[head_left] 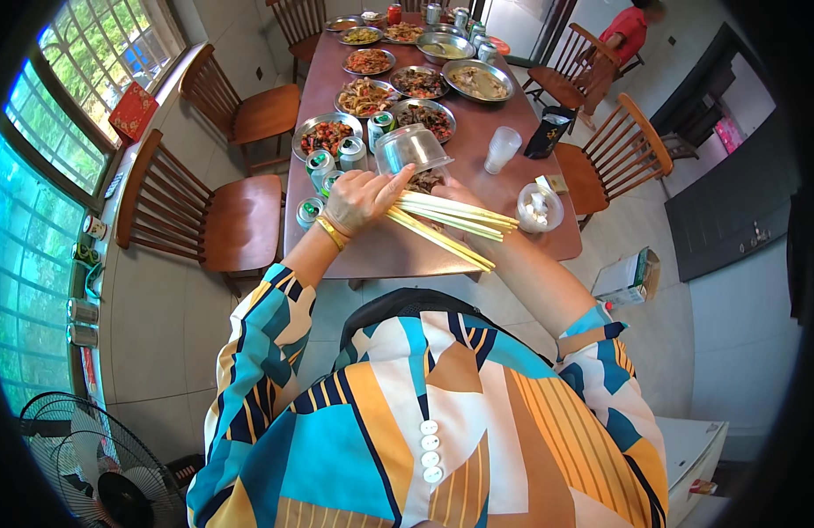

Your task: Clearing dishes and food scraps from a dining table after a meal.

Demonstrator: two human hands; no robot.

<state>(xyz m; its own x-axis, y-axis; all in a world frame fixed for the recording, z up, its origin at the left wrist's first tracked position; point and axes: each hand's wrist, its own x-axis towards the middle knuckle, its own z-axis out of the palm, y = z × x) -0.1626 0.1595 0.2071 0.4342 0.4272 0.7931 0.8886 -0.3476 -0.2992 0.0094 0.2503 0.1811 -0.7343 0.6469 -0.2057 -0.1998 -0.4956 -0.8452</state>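
Holding one chopstick bundle beside one clear tub: left hand.

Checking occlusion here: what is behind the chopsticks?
Behind the chopsticks, the right forearm and brown tabletop show in part. The right hand is partly covered, so its full grip cannot be seen.

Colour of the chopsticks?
Pale yellow chopsticks, seen best in the head view.

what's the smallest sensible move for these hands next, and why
Probably tighten the left hand around the chopsticks: their free ends fan apart over the right forearm, and a clear plastic container is close beside that hand, so a loose stick might slip.
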